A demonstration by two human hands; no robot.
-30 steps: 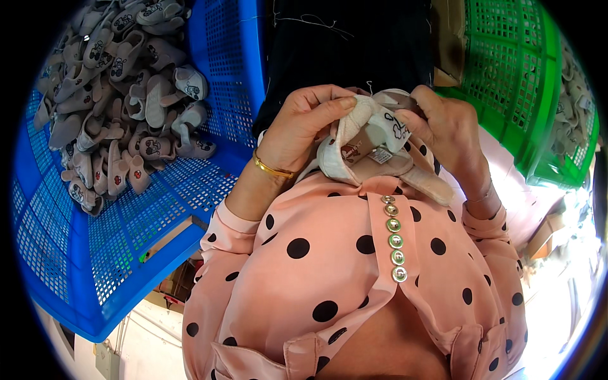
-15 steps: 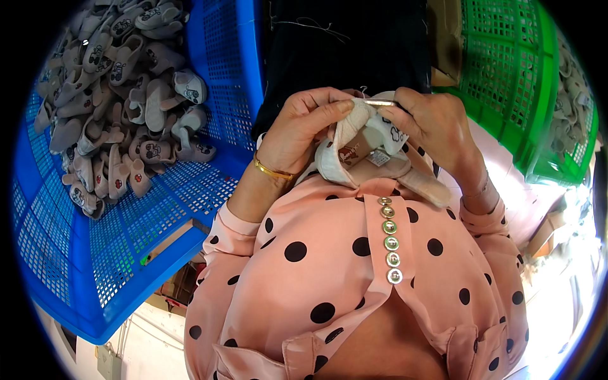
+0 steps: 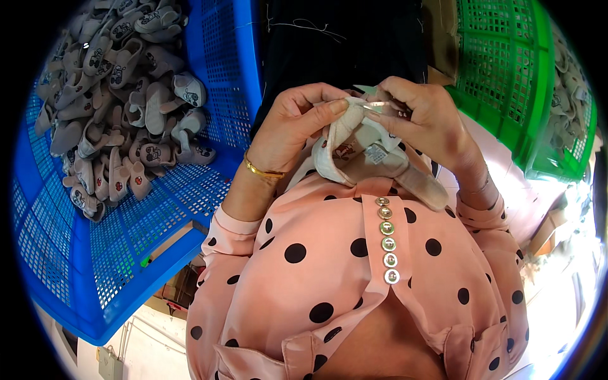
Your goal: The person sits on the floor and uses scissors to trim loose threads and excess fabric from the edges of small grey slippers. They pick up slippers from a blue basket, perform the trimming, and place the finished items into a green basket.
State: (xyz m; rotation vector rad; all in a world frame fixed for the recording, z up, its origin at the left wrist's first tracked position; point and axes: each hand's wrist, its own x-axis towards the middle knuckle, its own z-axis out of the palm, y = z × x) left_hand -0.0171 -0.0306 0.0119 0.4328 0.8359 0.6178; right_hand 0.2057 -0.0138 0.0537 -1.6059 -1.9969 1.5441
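Observation:
A pale fabric slipper (image 3: 331, 161) rests against the front of my shirt, its opening toward me. It has a white quilted lining, a small inside label and a beige sole end that sticks out to the right. My left hand (image 3: 297, 123) is closed on its upper edge, pinching the fabric between thumb and fingers. Just right of that pinch, my right hand (image 3: 427, 120) closes round a small metal bladed tool (image 3: 380, 104). The shiny blade lies close to the edge of the fabric. Its handle is hidden by my fingers.
A blue perforated crate (image 3: 136, 231) on the left holds a heap of similar grey slippers (image 3: 152, 104). On the right stands a green perforated crate (image 3: 500, 69) with more slippers (image 3: 567, 95). Beside it is a brown cardboard box (image 3: 443, 38). Loose threads (image 3: 310, 26) lie on my dark trousers.
My right hand has shifted a little up and left, and the metal blade now shows more plainly at the fabric edge. My left hand keeps its pinch, slightly higher.

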